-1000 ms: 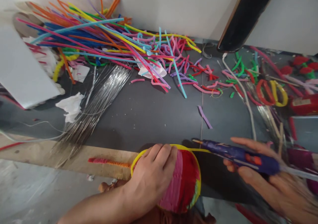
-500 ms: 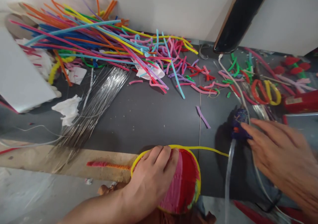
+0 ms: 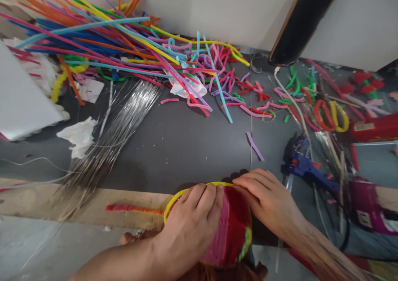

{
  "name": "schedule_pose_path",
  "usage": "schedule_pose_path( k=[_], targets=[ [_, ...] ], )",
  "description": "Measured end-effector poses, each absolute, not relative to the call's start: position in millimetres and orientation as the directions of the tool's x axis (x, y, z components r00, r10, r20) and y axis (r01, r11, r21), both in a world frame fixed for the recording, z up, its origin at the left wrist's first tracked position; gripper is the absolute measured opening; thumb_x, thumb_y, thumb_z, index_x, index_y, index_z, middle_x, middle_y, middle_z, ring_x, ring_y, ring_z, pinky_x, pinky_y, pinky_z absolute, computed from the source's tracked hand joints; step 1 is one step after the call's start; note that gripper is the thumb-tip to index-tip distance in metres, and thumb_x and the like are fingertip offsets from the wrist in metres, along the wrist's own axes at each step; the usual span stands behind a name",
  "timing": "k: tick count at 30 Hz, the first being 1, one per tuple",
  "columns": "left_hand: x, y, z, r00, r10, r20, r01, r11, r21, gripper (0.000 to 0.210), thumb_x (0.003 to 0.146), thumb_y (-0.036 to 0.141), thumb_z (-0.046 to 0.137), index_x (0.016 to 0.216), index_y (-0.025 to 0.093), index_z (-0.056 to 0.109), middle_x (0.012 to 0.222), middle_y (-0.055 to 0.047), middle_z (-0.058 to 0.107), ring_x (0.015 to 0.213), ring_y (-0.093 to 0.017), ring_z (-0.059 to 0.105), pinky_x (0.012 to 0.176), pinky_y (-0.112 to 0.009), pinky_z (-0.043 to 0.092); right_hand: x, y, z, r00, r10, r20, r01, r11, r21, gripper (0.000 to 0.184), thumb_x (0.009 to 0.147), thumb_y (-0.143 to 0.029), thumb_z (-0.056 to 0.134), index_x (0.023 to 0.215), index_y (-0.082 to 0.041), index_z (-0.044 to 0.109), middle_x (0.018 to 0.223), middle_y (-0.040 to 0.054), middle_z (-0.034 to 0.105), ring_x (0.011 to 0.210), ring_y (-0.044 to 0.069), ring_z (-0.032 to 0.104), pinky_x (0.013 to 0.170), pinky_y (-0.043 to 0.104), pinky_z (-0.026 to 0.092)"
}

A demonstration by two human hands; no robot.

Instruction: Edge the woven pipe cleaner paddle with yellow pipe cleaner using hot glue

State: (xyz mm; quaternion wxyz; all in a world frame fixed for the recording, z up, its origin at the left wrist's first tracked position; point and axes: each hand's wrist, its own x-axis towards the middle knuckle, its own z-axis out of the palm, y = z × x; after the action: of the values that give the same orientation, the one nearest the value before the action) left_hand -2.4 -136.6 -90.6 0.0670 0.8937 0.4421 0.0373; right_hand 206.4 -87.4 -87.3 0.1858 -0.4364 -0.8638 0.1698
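The left hand (image 3: 191,227) clamps the striped disc (image 3: 231,227) at lower centre; the right hand (image 3: 269,196) pinches its yellow edging (image 3: 168,207). Left and top are edged; the right is partly hidden.

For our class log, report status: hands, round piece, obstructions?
Left hand on round piece. Right hand at its yellow edging. Glue gun off to the right, not blocking.

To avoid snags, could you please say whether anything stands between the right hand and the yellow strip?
Nothing visible: the right hand is at the yellow strip, and the glue gun lies off to its right.
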Motion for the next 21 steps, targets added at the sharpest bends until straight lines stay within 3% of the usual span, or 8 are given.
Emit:
schedule_pose_path(
  k=[13, 21],
  targets=[
    [0, -135, -87, 0.569, 0.821, -0.049, 0.818, -0.559, 0.139, 0.042, 0.085, 0.012, 0.046, 0.126, 0.014, 0.052, 0.112, -0.007, 0.058, 0.09, -0.018, 0.056, 0.074, -0.029, 0.053, 207, -96, -89, -0.563, 0.805, 0.186, 0.712, 0.587, -0.386, 0.018, 0.092, -0.019, 0.049, 0.101, -0.017, 0.065, 0.087, 0.0049, 0.068, 0.081, 0.017, 0.056, 0.073, 0.033, 0.045],
    [3, -133, -86, 0.543, 0.839, -0.007, 0.832, -0.538, 0.134, 0.037, 0.085, 0.011, 0.046, 0.12, 0.015, 0.057, 0.106, -0.005, 0.062, 0.086, -0.018, 0.058, 0.073, -0.03, 0.054, 216, -107, -84, -0.6, 0.782, 0.169, 0.724, 0.62, -0.302, 0.025, 0.09, -0.015, 0.05, 0.107, -0.014, 0.067, 0.087, 0.0077, 0.067, 0.08, 0.019, 0.054, 0.071, 0.033, 0.042]
  ],
)
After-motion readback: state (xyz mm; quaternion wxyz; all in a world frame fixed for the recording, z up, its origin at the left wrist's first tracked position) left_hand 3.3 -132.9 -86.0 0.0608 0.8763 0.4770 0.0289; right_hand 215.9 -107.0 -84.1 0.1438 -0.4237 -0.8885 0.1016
